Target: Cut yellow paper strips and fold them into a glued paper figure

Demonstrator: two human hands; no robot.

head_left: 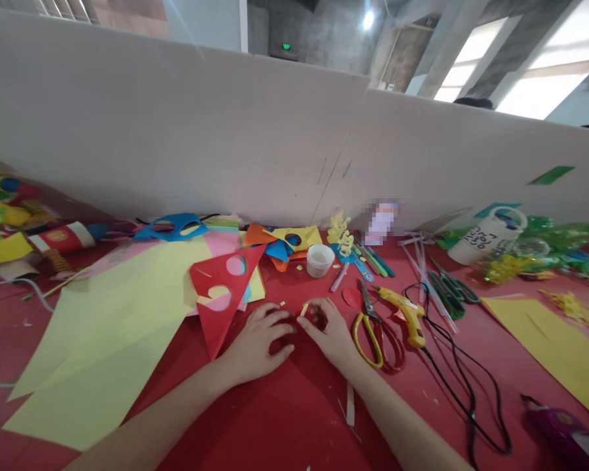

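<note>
Between the thumb and forefinger of my right hand (pixel 331 333) is a small yellow paper strip (pixel 303 310), held just above the red table. My left hand (pixel 265 343) is beside it, palm down, fingers apart and holding nothing. A red paper mask (pixel 228 297) with cut eye holes lies to the left of my left hand. Right of my right hand are scissors (pixel 373 327) with one yellow and one red handle. A white tub (pixel 319 260) stands beyond both hands, with tiny paper scraps on the table near it.
Large yellow paper sheets (pixel 112 333) cover the left side. A yellow glue gun (pixel 408 314) with a black cord, green-handled scissors (pixel 451 294) and an orange-yellow sheet (pixel 550 347) lie to the right. Behind are a blue mask (pixel 169 227), several markers and a white partition (pixel 226 137).
</note>
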